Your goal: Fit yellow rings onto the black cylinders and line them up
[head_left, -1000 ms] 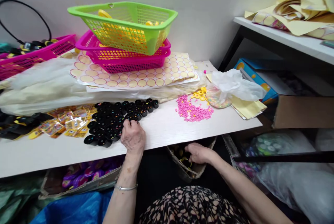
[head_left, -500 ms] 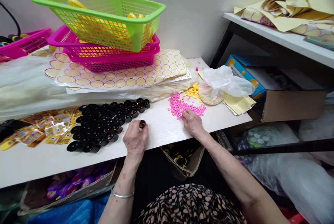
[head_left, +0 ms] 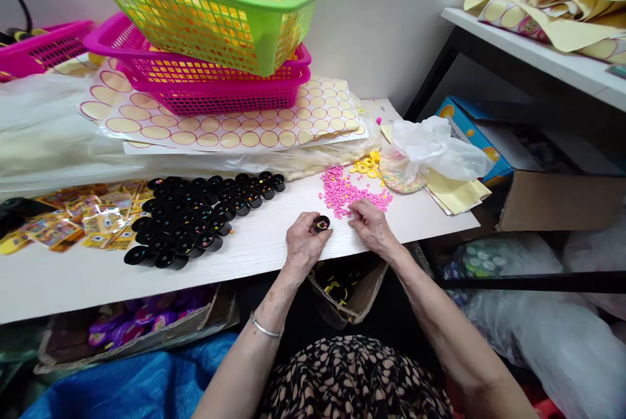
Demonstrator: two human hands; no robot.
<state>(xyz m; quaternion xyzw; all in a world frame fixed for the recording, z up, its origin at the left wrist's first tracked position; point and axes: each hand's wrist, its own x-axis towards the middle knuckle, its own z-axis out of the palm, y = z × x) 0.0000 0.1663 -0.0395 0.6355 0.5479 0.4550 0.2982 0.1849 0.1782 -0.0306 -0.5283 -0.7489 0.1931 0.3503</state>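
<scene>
My left hand (head_left: 304, 243) is closed around a small black cup (head_left: 321, 223), its open top facing up with tiny coloured bits inside. Just to its right, my right hand (head_left: 372, 229) has thumb and fingertips pinched together at the near edge of a heap of small pink beads (head_left: 348, 193); whatever sits between the fingertips is too small to make out. On the left of the table, many more black cups (head_left: 190, 223) stand in a tight group, several with coloured bits in them. Yellow ring-shaped pieces (head_left: 368, 165) lie behind the pink beads.
A green basket (head_left: 274, 21) of yellow parts rests on a pink basket (head_left: 235, 96) above sticker sheets (head_left: 254, 135). Shiny printed packets (head_left: 92, 220) lie at left. A plastic bag (head_left: 435, 145) sits at right, near a shelf (head_left: 533, 44). Below the table edge is a carton (head_left: 364, 298).
My left hand has moved right, away from the cup group, bringing the black cup beside my right hand. My right hand has shifted slightly nearer the bead heap's front edge. The view has tilted somewhat.
</scene>
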